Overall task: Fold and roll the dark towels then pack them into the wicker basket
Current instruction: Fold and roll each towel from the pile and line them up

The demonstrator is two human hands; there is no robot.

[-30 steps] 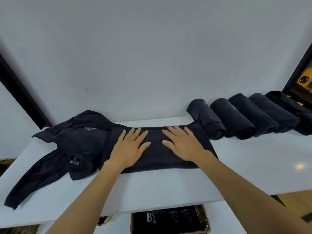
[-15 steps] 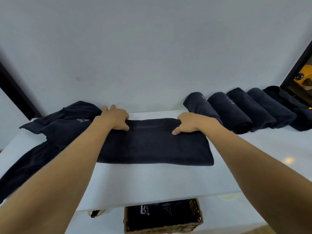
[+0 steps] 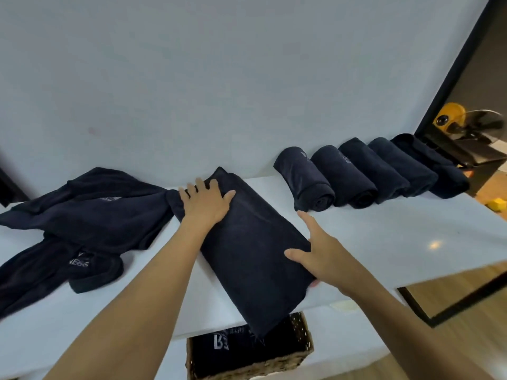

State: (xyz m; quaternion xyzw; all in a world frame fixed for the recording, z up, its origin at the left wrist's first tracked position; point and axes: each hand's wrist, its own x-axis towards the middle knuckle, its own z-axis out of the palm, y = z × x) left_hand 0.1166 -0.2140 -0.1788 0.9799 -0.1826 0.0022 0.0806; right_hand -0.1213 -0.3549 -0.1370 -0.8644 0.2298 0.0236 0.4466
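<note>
Far left: loose towel pile (image 3: pixel 90 212) sprawls on the white table (image 3: pixel 384 242), its far side near the wall (image 3: pixel 247 78) and one tail running out of view at the left. There is bare tabletop in front of it, down to the near edge.

Left hand (image 3: pixel 205 204) lies flat on the far end of the folded towel (image 3: pixel 255 264). Its fingers (image 3: pixel 200 185) are spread wide with the tips at the towel's far edge, and the thumb is out to the right. The hand sits just beside the pile.

The folded towel lies diagonally across the table. Its far corner is close to the wall and its near end hangs over the front edge. Below that end is the basket (image 3: pixel 247 370), set under the table front, with dark towels bearing a white logo inside.

Right hand (image 3: pixel 321 256) is at the towel's right long edge. The thumb rests on top, the lower fingers are tucked under the edge in a narrow pinch, and the index finger (image 3: pixel 306 219) sticks straight out, off the cloth.

Right: five rolled towels (image 3: pixel 359 174) sit side by side, touching, along the wall. There is open tabletop between them and the right hand, and more in front as far as the right corner.
</note>
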